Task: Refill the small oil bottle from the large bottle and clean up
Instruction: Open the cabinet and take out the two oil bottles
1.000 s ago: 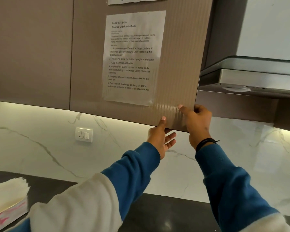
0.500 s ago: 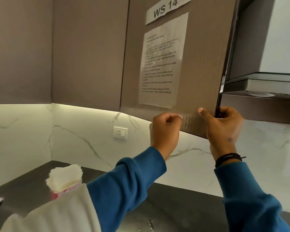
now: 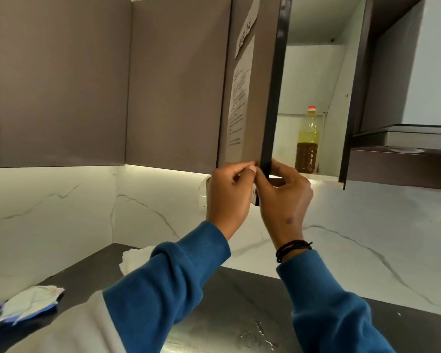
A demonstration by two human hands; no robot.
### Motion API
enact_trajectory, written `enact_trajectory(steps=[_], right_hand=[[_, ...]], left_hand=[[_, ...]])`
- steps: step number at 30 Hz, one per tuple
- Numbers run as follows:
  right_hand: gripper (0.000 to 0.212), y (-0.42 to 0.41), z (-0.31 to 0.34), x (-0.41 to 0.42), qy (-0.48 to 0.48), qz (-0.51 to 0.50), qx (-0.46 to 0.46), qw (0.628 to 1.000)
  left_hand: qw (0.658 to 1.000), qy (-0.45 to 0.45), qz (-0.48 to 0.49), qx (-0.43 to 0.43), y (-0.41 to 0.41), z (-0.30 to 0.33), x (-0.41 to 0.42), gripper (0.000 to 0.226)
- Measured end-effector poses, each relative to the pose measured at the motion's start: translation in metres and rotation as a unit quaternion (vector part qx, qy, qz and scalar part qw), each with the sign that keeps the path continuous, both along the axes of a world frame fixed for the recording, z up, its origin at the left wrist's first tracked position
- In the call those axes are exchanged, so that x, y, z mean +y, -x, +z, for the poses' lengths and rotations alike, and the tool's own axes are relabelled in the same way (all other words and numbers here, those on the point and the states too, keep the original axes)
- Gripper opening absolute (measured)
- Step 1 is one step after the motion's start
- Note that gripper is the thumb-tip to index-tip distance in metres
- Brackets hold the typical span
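Cabinet: upper wall cabinet (image 3: 313, 26) stood open, white inside; its door (image 3: 258, 98) was swung out nearly edge-on to the camera.
Contents: one large bottle (image 3: 308, 141) with a red cap stood upright on the lower shelf, at the right side of the opening.
Bottle fill: dark amber liquid in the lower part, paler yellow above; probably oil, though the upper band was hard to read at this range.
Left hand: left hand (image 3: 228, 197) was at the door's bottom corner, fingers curled, thumb pressed on the door's front face.
Right hand: right hand (image 3: 283, 197) gripped the door's dark lower edge, fingers wrapped behind it.
Bottle vs fingers: bottle sat behind and above-right of the right hand, near but apart from it; no finger touched it.
Door papers: printed sheet (image 3: 239, 105) and a label strip (image 3: 247, 31), text unreadable at this angle.
Countertop: dark countertop (image 3: 227, 296) carried a stack of white tissues (image 3: 135, 259) and a crumpled blue-and-white packet (image 3: 28, 305).
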State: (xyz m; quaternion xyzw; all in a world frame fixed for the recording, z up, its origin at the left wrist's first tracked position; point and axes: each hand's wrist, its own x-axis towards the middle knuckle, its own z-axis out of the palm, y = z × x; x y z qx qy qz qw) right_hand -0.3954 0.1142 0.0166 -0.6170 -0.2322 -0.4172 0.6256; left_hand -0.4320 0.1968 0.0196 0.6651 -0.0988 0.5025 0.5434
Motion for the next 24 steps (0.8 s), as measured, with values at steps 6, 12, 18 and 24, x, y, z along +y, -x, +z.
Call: enact_trajectory(steps=[6, 12, 18, 24], right_hand=[[0.035, 0.022, 0.0, 0.051, 0.017, 0.058, -0.001, 0.998], [0.042, 0.032, -0.002, 0.095, 0.044, 0.091, -0.006, 0.995], [0.044, 0.037, -0.007, 0.134, 0.086, 0.115, -0.01, 0.99], [0.042, 0.041, -0.008, 0.165, 0.13, 0.128, -0.005, 0.983]], left_hand=[[0.998, 0.03, 0.06, 0.015, 0.028, 0.007, 0.049, 0.021], [0.991, 0.057, 0.124, 0.017, 0.043, 0.004, 0.085, 0.021], [0.98, 0.062, 0.188, 0.028, 0.05, 0.003, 0.122, 0.022], [0.97, 0.079, 0.224, 0.054, 0.057, 0.0, 0.147, 0.027]])
